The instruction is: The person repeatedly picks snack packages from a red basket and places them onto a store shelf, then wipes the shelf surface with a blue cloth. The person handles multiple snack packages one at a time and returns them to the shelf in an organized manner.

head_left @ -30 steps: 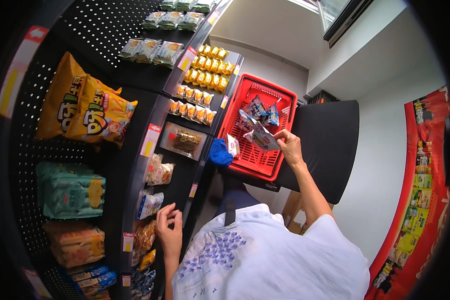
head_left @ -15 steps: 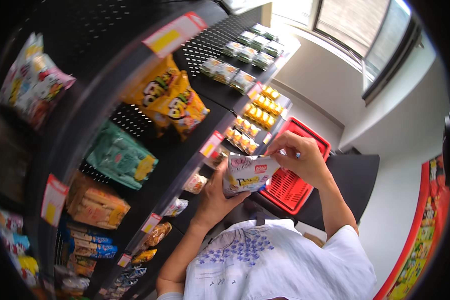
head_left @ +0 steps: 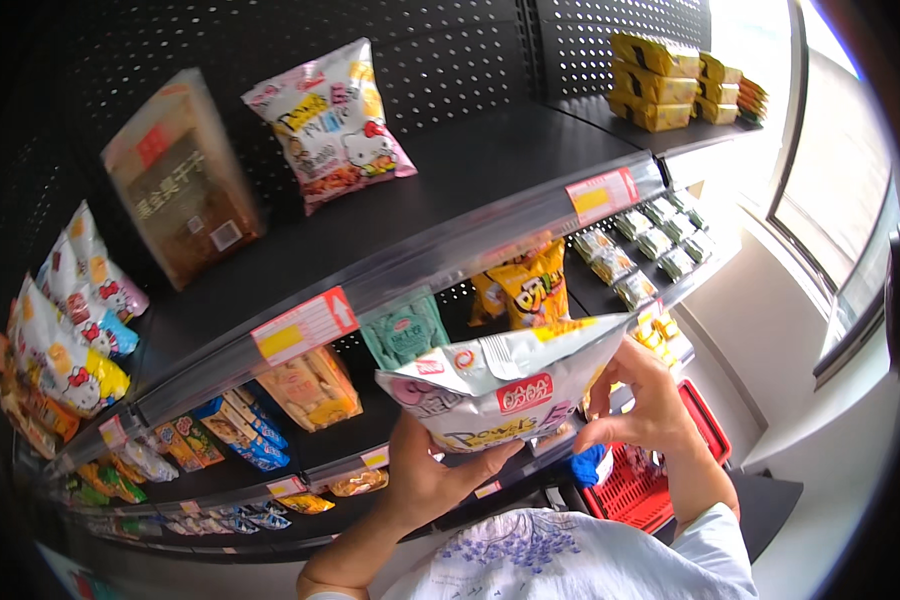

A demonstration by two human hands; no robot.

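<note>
A silvery-white snack bag (head_left: 510,395) with a cartoon character and a red label is raised in front of the shelves, its flat sealed edge facing up. My left hand (head_left: 438,470) grips its left lower part, thumb across the front and the other fingers hidden behind. At the bag's right edge is my right hand (head_left: 650,400), its fingers curled against the side and the thumb near the lower corner. A similar snack bag (head_left: 335,125) stands upright on the upper shelf, beside a brown pouch (head_left: 185,185).
Price tags line the edge of the black upper shelf (head_left: 470,160). Lower down are yellow bags (head_left: 532,288), a green pack (head_left: 403,330) and an orange-brown pack (head_left: 310,390). At lower right, a red basket (head_left: 705,425) sits beyond my right hand, near a window (head_left: 835,200).
My view has swung left and up, bringing the upper shelf into sight. The held bag is nearer and larger, its top edge tilted toward me. My right hand has moved down along the bag's side.
</note>
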